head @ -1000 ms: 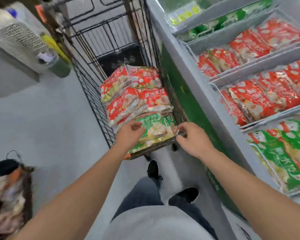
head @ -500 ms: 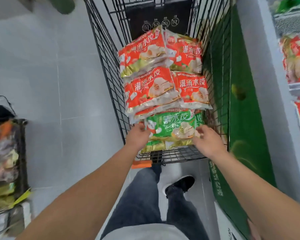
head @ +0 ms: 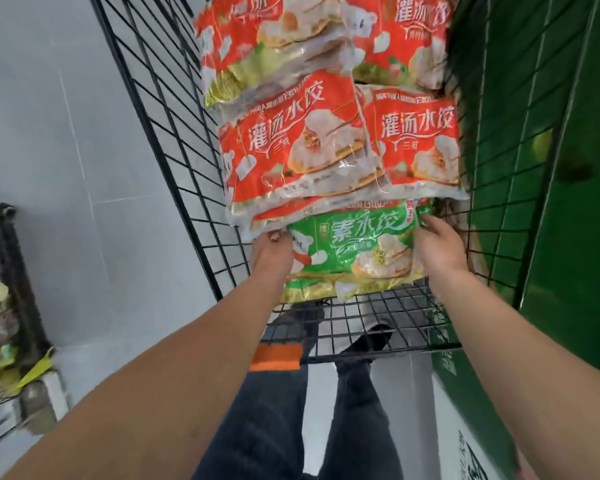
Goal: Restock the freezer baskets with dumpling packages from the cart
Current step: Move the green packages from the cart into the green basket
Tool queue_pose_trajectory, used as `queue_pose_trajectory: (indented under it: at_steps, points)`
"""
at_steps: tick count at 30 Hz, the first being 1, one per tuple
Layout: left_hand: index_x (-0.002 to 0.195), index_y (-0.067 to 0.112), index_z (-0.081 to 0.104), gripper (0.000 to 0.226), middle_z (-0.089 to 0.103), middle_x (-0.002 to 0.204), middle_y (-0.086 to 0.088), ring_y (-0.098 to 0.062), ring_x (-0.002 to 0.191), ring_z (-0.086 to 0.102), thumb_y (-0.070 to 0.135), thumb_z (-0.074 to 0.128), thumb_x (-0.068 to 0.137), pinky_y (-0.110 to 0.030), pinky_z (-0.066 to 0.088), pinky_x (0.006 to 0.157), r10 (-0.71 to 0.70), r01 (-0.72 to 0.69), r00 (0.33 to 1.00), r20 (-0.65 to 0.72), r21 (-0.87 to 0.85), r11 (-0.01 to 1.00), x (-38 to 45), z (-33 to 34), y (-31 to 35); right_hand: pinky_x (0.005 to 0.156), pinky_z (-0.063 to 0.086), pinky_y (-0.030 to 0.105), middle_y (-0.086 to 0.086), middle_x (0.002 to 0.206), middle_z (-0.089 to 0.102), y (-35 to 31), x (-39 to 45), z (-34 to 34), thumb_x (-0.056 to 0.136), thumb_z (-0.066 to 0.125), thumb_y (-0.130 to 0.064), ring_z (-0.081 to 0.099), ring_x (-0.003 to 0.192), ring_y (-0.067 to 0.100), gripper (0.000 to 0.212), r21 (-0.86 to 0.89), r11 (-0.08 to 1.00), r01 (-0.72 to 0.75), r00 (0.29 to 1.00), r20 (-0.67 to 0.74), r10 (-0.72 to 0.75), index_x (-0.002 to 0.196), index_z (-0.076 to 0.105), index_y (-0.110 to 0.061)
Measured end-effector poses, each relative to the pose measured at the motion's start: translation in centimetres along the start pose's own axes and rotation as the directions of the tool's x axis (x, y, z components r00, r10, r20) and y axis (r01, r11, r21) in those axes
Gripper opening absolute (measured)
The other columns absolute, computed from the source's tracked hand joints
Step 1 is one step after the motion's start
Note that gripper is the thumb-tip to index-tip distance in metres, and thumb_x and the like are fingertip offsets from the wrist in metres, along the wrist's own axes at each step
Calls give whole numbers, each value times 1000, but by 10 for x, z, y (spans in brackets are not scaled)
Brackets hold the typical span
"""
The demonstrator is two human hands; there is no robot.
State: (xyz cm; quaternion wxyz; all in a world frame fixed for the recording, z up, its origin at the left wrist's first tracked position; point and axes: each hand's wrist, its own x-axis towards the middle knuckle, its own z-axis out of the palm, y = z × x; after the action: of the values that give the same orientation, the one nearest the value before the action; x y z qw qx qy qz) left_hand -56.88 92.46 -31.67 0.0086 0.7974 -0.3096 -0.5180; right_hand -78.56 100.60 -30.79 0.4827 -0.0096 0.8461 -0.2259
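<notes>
A green dumpling package (head: 357,247) lies at the near end of the black wire cart (head: 361,323), on top of more green packs. My left hand (head: 271,254) grips its left edge and my right hand (head: 440,247) grips its right edge, fingers tucked around the sides. Behind it, red dumpling packages (head: 305,147) are stacked in two rows, with several more red packs (head: 406,36) farther back. The freezer baskets are out of view.
The green side wall of the freezer (head: 568,168) runs along the right of the cart. Grey floor tiles (head: 66,168) lie to the left. A dark rack of goods (head: 4,289) stands at the left edge. My legs and shoes (head: 368,341) are below the cart.
The view has dropped and closed in on the cart; the freezer baskets have left the frame. Both hands have moved from the front of the green package to grip its two sides.
</notes>
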Motion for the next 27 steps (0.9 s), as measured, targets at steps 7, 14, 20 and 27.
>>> queue_pose_trajectory:
  at_steps: [7,14,20,27]
  points:
    - [84,19,69,10,76,84,-2,-18,71,73,14,77,79,-31,60,67,-122,141,983,134,-145,979,4,1,-4,87,52,35,3,109,70,-4,-4,0,94,61,-19,63,97,21,10,78,997,-12,998,-68,17,86,66,-22]
    - [101,9,61,16,57,73,-3,-13,54,57,2,48,95,-18,38,44,-99,118,985,139,-133,984,-36,-17,-13,68,61,36,8,104,73,-1,-52,-25,93,62,-10,72,84,19,18,424,886,-188,978,168,127,109,68,-7]
    - [84,11,55,19,60,71,-5,-8,46,58,-4,50,94,-16,41,38,-5,65,970,243,-241,968,-97,-46,-4,56,58,33,9,91,77,-2,-113,-76,89,64,-7,75,75,21,13,559,812,-166,983,157,93,100,69,-4]
    - [94,8,55,10,74,86,-8,-17,72,73,-2,54,94,-29,57,56,227,-123,907,353,-294,948,-163,-66,6,64,57,33,9,90,77,34,-177,-146,88,61,-9,73,77,21,14,665,746,-33,990,126,-68,97,71,-4]
